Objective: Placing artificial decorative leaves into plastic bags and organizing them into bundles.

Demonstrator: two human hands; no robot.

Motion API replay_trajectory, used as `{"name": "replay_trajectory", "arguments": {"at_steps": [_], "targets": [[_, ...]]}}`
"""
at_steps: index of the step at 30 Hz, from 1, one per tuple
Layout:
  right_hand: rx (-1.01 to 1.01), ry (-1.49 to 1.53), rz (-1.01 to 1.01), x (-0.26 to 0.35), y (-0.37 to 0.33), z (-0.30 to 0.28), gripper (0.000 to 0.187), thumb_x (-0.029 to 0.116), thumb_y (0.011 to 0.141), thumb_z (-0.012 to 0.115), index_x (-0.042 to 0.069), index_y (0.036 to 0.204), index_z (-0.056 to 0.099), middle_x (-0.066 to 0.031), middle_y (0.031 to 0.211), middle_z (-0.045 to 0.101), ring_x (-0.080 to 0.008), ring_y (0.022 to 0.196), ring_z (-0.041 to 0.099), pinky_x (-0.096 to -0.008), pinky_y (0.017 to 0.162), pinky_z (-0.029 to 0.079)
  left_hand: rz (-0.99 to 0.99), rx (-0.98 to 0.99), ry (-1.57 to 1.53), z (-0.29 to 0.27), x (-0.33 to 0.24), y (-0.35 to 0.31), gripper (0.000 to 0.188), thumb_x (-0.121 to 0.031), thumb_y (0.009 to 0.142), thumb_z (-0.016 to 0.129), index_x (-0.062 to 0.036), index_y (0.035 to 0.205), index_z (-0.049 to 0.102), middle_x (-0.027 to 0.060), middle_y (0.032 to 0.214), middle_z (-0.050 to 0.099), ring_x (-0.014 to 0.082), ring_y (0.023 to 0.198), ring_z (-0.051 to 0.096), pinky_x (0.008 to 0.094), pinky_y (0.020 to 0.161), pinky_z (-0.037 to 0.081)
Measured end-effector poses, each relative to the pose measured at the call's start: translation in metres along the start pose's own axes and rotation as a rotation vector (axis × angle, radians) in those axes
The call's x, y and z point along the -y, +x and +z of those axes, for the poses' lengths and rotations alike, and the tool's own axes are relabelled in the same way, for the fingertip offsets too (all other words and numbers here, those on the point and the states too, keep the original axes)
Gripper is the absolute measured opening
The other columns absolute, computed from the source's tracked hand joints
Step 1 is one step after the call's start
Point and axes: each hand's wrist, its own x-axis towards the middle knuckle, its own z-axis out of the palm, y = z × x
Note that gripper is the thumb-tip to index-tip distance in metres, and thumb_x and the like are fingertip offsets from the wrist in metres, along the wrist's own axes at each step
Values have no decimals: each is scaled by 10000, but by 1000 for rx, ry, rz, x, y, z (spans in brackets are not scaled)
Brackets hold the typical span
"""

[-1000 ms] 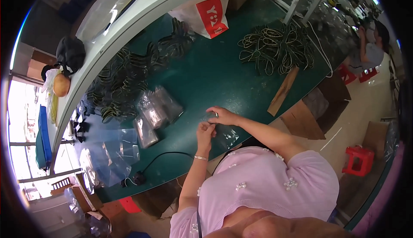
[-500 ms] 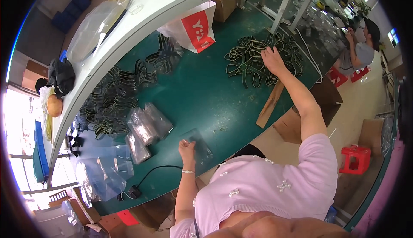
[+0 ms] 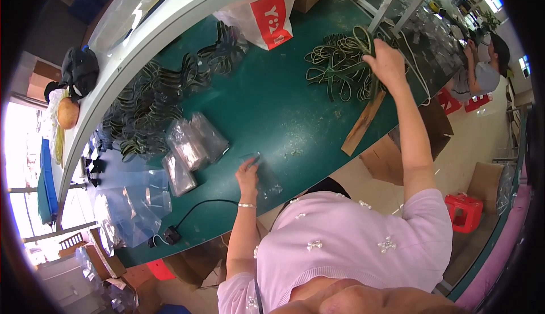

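Observation:
At the pile's right side, my right hand [image 3: 387, 64] is closed on a looped dark green strap with pale edges [image 3: 363, 37], raised above the heap. Beneath it spreads a tangled pile of similar straps [image 3: 335, 67]. Nearer to me, my left hand [image 3: 247, 176] pinches the edge of a clear plastic bag [image 3: 269, 183], which lies mostly flat on the green table. Left of that hand are stacks of clear bags [image 3: 187, 146]. Farther left, many straps in clear bags [image 3: 142, 109] lie heaped.
A wooden strip [image 3: 363, 124] lies by the table's right edge, near cardboard boxes [image 3: 389, 158]. A white and red bag [image 3: 267, 19] stands under the white shelf [image 3: 170, 13]. A black cable with a plug [image 3: 171, 235] crosses the front left. A co-worker [image 3: 482, 67] sits far right.
My right hand has closed on a strap and lifted it from the pile, moving slightly right. My left hand now has the plastic bag's edge raised between its fingers.

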Motion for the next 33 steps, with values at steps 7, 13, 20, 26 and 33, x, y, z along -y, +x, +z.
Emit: {"name": "replay_trajectory", "arguments": {"at_steps": [7,13,20,26,33], "targets": [[563,448,334,100,-131,198,524,400,692,774,-20,965,617,-235,992,660,-391,969,634,-463,817,510,92,-3,48,17,-4,27,294,-99,817,681,-9,1096,678,-38,638,497,56,481,395,234,427,305],[431,407,170,130,-157,191,512,294,757,755,-62,1068,559,-253,1063,623,-374,1050,590,-432,880,483,25,64,0,13,-14,14,537,-96,774,749,-20,1262,537,26,863,636,86,673,570,193,558,415],[428,593,-330,176,-171,243,432,180,858,653,24,1241,529,-173,1188,587,-372,1118,537,-431,953,440,-71,240,-176,12,16,24,524,-5,816,652,16,1309,476,132,1145,626,199,933,662,260,739,550],[582,1027,-291,184,-154,257,228,89,851,612,-17,1047,657,-187,981,655,-362,921,623,-411,827,490,-142,263,-222,12,8,28,561,73,845,508,11,1394,412,184,1283,576,235,1020,648,320,826,566],[806,1106,-168,204,-157,269,219,84,846,616,-21,1028,674,-179,890,679,-313,835,654,-380,756,502,-130,363,-162,10,2,38,578,79,839,469,-20,1406,418,128,1320,571,210,1106,617,316,841,557]]}}
